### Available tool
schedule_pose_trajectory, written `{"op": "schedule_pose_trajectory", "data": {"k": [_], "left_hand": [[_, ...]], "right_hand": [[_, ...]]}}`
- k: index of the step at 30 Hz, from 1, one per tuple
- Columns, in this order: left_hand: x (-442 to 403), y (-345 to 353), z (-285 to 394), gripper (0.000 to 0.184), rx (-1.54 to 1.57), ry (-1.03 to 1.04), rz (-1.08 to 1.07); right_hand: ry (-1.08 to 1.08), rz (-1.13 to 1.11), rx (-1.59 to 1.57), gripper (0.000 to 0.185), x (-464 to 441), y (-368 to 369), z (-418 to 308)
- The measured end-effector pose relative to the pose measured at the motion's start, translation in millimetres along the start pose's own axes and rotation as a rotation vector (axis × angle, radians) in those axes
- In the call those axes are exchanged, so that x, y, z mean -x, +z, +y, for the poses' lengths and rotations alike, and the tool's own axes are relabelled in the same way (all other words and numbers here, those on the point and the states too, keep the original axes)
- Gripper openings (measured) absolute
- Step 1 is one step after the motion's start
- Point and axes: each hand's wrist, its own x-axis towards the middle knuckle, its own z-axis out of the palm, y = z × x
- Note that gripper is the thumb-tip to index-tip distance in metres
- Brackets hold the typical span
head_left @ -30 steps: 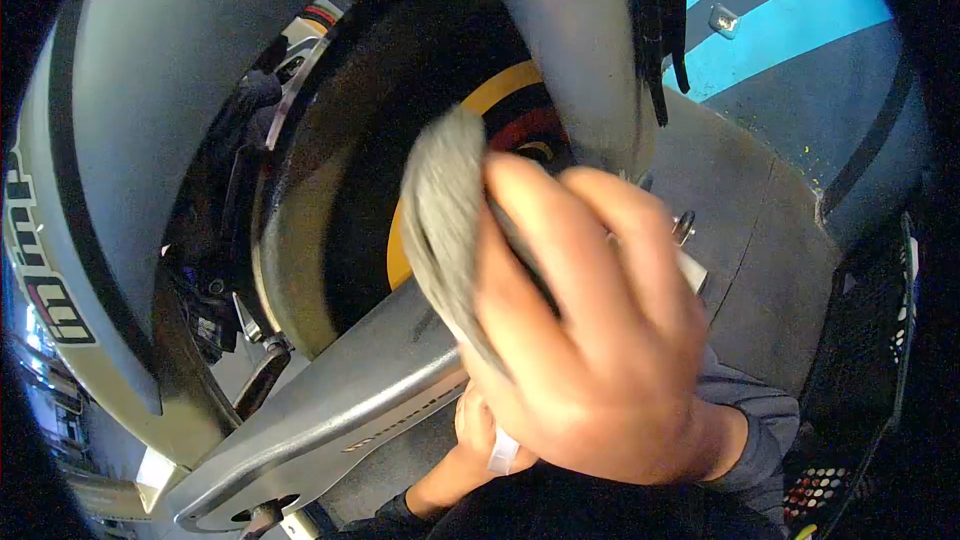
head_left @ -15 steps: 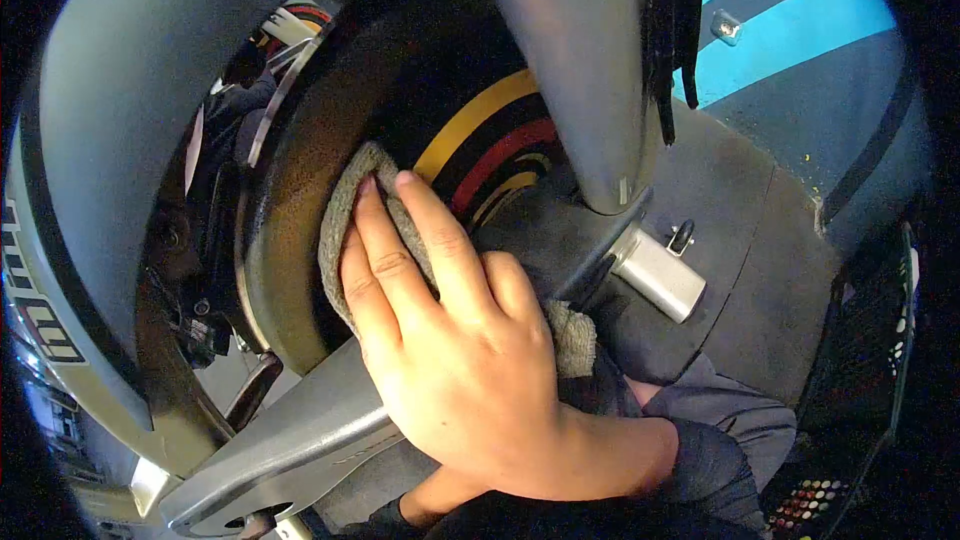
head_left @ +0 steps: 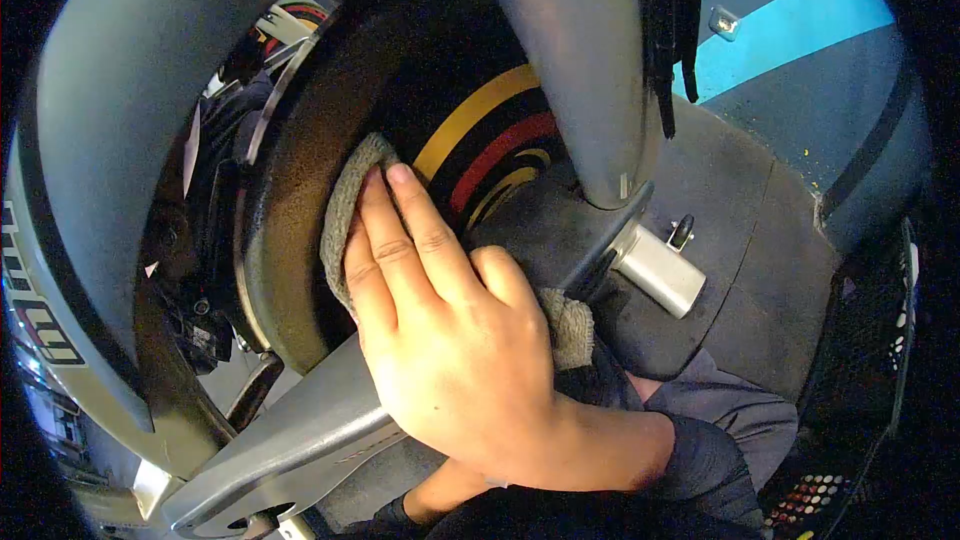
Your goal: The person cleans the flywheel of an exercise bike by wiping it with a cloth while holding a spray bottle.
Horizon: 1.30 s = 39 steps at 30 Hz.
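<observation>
My right hand lies back up over a grey cloth, with its fingers pressed on it against the dark round cover with yellow and red stripes. Grey fabric also shows at the right side of this hand. Below, my left wrist comes from the lower left and passes behind my right hand. The fingers of my left hand are hidden, so what they hold cannot be made out.
A grey frame arm runs under my right hand. Above is a thick grey post. To the right are a metal block and a dark platform. A black mesh panel stands at the far right, with a blue striped surface beyond.
My right hand has moved from raised and blurred, down and left with the cloth onto the dark cover. Since half a second ago it has barely shifted. My left hand has gone out of sight behind it.
</observation>
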Motion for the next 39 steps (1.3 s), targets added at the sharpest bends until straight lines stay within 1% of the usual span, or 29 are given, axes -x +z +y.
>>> {"op": "schedule_pose_trajectory", "data": {"k": [13, 16, 18, 20, 21, 23, 28, 30, 31, 33, 34, 36, 37, 38, 39], "left_hand": [[24.1, 4.2, -10.1, 0.079, 0.001, -0.001, 0.078], [19.1, 0.6, -12.5, 0.064, 0.001, 0.043, 0.05], [13.3, -5.4, -7.3, 0.061, 0.0, 0.061, 0.04], [4.8, -15.2, 9.0, 0.061, 0.056, -0.129, -0.084], [-0.4, -15.8, 12.3, 0.061, 0.055, -0.126, -0.084], [-10.5, -15.0, 14.7, 0.062, -0.027, -0.037, -0.04], [-8.8, -13.7, 13.3, 0.064, -0.015, -0.045, -0.038], [-7.3, -13.1, 14.6, 0.064, -0.015, -0.042, -0.036], [-4.1, -13.3, 15.6, 0.064, -0.034, -0.06, -0.04], [-6.2, -14.8, 17.3, 0.065, -0.055, -0.066, -0.044], [-9.5, -15.6, 19.1, 0.065, -0.071, -0.039, -0.048], [-13.6, -15.7, 23.9, 0.064, -0.064, -0.022, -0.034], [-11.4, -14.7, 24.5, 0.064, -0.066, -0.023, -0.031], [-8.3, -13.3, 24.1, 0.065, -0.118, -0.063, -0.043], [-6.0, -12.3, 24.4, 0.067, -0.169, -0.101, -0.055]], "right_hand": [[0.048, 0.125, 0.073, 0.038, -19.0, 8.4, 18.3], [0.056, 0.168, 0.1, 0.038, -22.9, 10.9, 25.4], [0.054, 0.194, 0.107, 0.037, -25.0, 11.6, 30.9], [0.057, 0.265, 0.115, 0.037, -27.8, 13.6, 34.1], [0.056, 0.268, 0.115, 0.037, -28.5, 12.0, 35.6], [0.065, 0.201, 0.098, 0.043, -28.4, 6.4, 40.2], [0.022, 0.177, 0.111, 0.043, -26.7, -4.9, 46.9], [0.016, 0.084, -0.04, 0.04, -20.5, -14.7, 45.9], [0.015, 0.09, -0.04, 0.04, -13.3, -20.5, 48.2], [0.012, -0.063, -0.419, 0.037, 6.0, -37.0, 56.4], [0.007, -0.058, -0.416, 0.037, 18.4, -47.4, 59.3], [0.14, -0.113, -0.611, 0.037, 53.3, -71.6, 65.7], [0.306, -0.165, -0.807, 0.042, 79.3, -81.3, 74.9], [0.686, -0.174, -1.043, 0.046, 110.4, -92.1, 77.6], [1.044, -0.056, -1.206, 0.065, 128.8, -103.1, 74.9]]}}
